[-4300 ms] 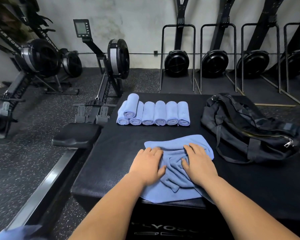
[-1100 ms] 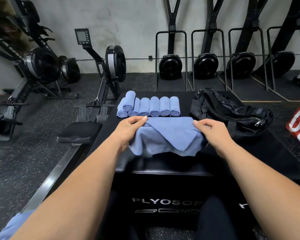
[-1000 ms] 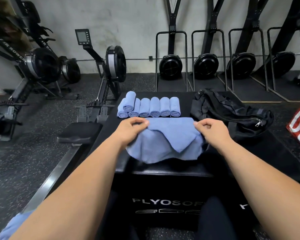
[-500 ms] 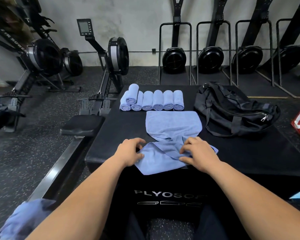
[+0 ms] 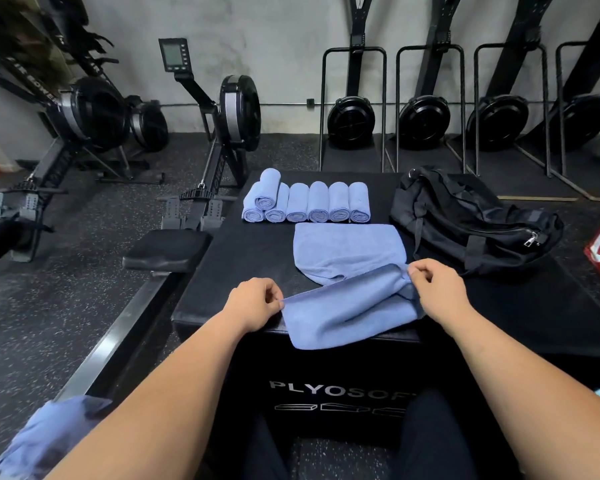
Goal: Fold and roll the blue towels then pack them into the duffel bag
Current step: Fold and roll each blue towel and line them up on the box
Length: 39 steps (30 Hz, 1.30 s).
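Black rowing machines (image 5: 222, 133) stand on the speckled rubber floor from nine to eleven o'clock. A row of black upright fan machines (image 5: 350, 119) lines the grey wall from twelve to two. In the middle sits a black padded counter (image 5: 250, 258) with pale "PLYOSOFT" lettering on its near face. On its top at two o'clock lies a black fabric duffel bag (image 5: 471, 220), slumped on its side, with a silver zip pull at its right end. An unrolled blue terry towel (image 5: 347, 251) is spread at the centre of the counter, just left of the bag. Its far half lies flat, its near part is raised in a fold between the hands, and a loose flap droops over the counter's six o'clock edge. At twelve o'clock, just beyond the towel, seven rolled blue towels (image 5: 307, 204) lie with their spiral ends toward the camera. Six are side by side and one is stacked on top at the left end. A crumpled blue cloth (image 5: 49, 438) shows at seven o'clock, off the counter. The left hand (image 5: 253, 306) pinches the fold's left end between thumb and curled fingers. The right hand (image 5: 433, 289) pinches its right end, close to the bag.
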### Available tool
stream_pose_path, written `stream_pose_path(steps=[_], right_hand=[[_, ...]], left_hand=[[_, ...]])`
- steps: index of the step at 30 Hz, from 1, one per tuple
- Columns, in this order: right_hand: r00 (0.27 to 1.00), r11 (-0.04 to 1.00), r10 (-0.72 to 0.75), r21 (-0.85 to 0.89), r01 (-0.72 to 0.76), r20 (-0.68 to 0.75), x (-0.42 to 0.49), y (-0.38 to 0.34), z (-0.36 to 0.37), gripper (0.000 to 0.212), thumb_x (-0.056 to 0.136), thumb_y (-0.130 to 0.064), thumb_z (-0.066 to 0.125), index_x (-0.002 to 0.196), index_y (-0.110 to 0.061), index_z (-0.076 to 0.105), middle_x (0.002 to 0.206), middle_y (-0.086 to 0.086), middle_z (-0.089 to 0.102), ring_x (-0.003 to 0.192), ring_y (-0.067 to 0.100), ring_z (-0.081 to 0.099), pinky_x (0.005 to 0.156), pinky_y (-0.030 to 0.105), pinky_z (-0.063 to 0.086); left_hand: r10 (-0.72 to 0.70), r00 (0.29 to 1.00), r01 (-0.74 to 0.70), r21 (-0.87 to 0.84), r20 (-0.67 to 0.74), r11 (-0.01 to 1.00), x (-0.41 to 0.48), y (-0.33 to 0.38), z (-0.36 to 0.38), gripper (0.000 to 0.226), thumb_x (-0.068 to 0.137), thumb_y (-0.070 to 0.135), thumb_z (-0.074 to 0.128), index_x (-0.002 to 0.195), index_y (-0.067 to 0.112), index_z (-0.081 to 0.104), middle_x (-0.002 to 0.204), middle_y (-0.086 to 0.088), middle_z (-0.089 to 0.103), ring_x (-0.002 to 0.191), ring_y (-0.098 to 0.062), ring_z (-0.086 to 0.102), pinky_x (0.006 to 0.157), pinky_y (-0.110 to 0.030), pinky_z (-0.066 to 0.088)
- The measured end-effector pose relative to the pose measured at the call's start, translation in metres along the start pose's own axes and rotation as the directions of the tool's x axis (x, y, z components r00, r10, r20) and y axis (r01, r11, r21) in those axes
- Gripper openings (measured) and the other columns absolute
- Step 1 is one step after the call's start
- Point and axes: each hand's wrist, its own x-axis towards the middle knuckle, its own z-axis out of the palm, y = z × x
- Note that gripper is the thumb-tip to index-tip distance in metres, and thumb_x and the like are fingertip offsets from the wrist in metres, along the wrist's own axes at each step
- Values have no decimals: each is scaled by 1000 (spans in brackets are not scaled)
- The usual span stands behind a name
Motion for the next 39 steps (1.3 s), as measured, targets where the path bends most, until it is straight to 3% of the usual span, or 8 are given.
stream_pose_path(steps=[7, 11, 15, 18, 23, 26, 34, 39], right_hand=[[990, 980, 143, 144, -141, -3, 6, 7, -5, 3, 96, -34, 72, 98, -32, 75, 94, -5, 75, 91, 18, 68, 87, 36, 52], [981, 990, 111, 65, -123, 156, 4, 18, -4, 35, 79, -36, 89, 110, -33, 73, 102, -12, 73, 94, 10, 68, 89, 35, 53], [987, 993, 117, 5, -118, 108, 5, 23, -2, 19, 87, -24, 80, 105, -30, 76, 94, -8, 75, 93, 18, 69, 90, 37, 53], [993, 993, 115, -42, -115, 9, 9, 22, -1, 9, 96, -27, 71, 102, -26, 77, 86, -6, 73, 89, 22, 67, 84, 33, 47], [983, 993, 99, -42, -107, -156, 24, 20, -4, 14, 99, -31, 66, 102, -21, 77, 87, -3, 74, 89, 24, 65, 84, 35, 48], [975, 993, 93, -54, -105, -202, 39, 15, -3, 15, 99, -34, 65, 100, -23, 76, 80, -7, 71, 88, 27, 66, 79, 34, 45], [998, 967, -56, -246, 63, 35, 59, 8, 25, 10, 102, -32, 61, 102, -24, 66, 95, 7, 75, 93, 39, 66, 77, 45, 51], [989, 922, -40, -376, 91, 141, 46, 23, 40, 12, 107, -36, 47, 105, -28, 55, 93, 6, 72, 87, 36, 63, 64, 43, 44]], left_hand=[[-16, 997, 4, -160, -75, 987, 14, 16, 3, 7, 90, 28, 75, 86, 30, 70, 84, 10, 74, 83, -11, 68, 81, -31, 53], [5, 1000, -5, -1, -12, 1000, 14, 22, 23, 28, 90, 41, 74, 115, 31, 69, 95, 13, 70, 97, -17, 66, 94, -37, 52], [20, 998, -12, 115, -67, 993, 16, 30, 33, 11, 91, 42, 70, 97, 34, 66, 100, 8, 62, 99, -20, 62, 93, -42, 49], [3, 998, -1, 32, -66, 999, 22, 29, 32, 15, 92, 37, 72, 81, 33, 61, 94, 9, 63, 91, -18, 62, 88, -41, 51], [-51, 948, -61, -335, -315, 940, 39, 42, 12, 8, 96, 25, 72, 91, 24, 67, 81, 11, 68, 73, 1, 60, 66, -9, 40], [-72, 921, -100, -409, -383, 907, 57, 55, 1, 12, 99, 30, 71, 93, 22, 65, 85, 11, 67, 72, 4, 58, 66, -8, 39], [118, 982, -140, -141, -149, 980, 83, 64, 23, 14, 105, 35, 55, 99, 24, 48, 89, 2, 68, 85, -31, 63, 75, -42, 48], [255, 959, -250, 54, -126, 967, 70, 48, 43, 17, 106, 37, 49, 100, 23, 43, 82, -6, 67, 79, -36, 61, 68, -43, 44]])
